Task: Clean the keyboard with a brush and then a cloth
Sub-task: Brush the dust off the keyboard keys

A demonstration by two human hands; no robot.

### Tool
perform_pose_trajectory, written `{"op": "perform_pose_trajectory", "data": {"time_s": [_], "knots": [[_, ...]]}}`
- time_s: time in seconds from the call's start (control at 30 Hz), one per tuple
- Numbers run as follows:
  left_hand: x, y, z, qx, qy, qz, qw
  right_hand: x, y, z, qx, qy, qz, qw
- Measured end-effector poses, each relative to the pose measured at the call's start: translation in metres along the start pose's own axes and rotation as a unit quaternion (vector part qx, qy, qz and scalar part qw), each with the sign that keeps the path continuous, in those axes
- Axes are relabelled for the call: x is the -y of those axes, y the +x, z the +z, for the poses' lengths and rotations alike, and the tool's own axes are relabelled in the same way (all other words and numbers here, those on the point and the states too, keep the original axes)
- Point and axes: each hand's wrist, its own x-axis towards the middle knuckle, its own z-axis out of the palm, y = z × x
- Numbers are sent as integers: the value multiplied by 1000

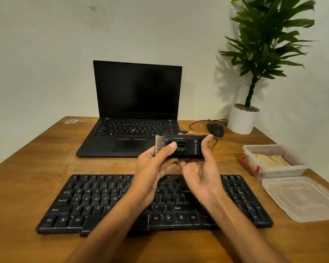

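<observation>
place: I read this as a home office corner | table: wooden table (36, 158) against a plain pale wall | gear: open laptop (133, 111), wired mouse (215, 129), separate keyboard (103, 202) | homely bits: potted plant (243, 118), plastic food container (273, 162) beside its lid (302, 198)

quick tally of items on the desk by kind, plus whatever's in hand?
Keyboard: 1
Laptop: 1
Mouse: 1
Potted plant: 1
Plastic container: 1
Container lid: 1
Brush, held in both hands: 1
Total: 7

Matt black plastic brush (184, 147), wood table (36, 158)
</observation>
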Motion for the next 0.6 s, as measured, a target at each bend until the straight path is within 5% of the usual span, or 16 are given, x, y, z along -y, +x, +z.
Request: {"op": "perform_pose_trajectory", "data": {"time_s": [0.6], "knots": [[4,2,-1,-48,35,-33,998,-17,5,-15,42,-22,17,999]]}}
